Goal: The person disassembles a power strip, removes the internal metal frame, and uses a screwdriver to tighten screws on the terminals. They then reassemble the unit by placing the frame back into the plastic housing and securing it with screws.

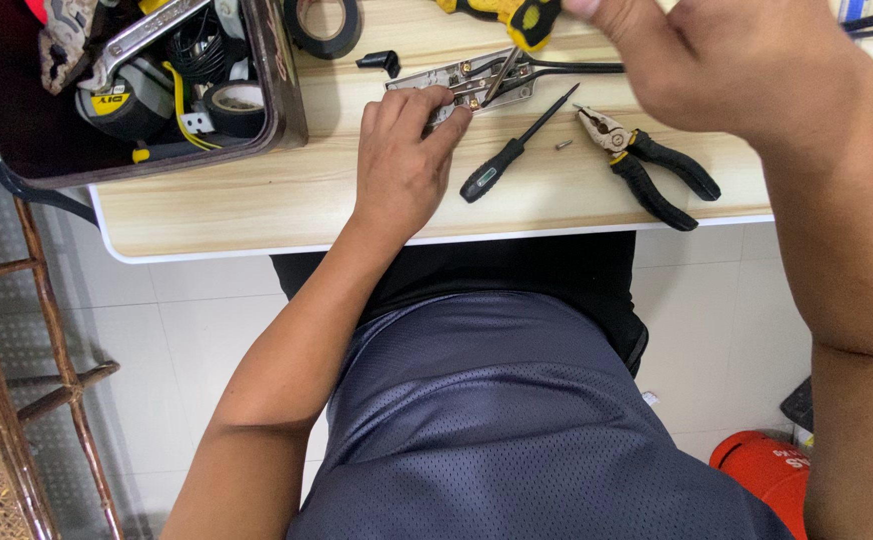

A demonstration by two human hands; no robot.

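My left hand (pixel 402 160) rests on the wooden table (pixel 257 200), fingers pressing down on the near end of a metal plate with brass contacts (pixel 462 80). My right hand (pixel 717 60) hovers raised and blurred above the table's right part; what its fingertips pinch is cut off by the frame's top edge. A yellow-and-black tool (pixel 517 14) lies just left of it. A black-handled screwdriver (pixel 512 150) lies diagonally beside my left hand, with a tiny screw (pixel 563 144) near its tip. Black-handled pliers (pixel 647 165) lie to the right.
A dark open toolbox (pixel 287 100) at the table's left holds a wrench, tape rolls and a tape measure. A black tape roll (pixel 323 22) and a small black piece (pixel 381 62) lie behind. A wooden chair (pixel 17 400) stands left; a red object (pixel 767 470) sits on the floor right.
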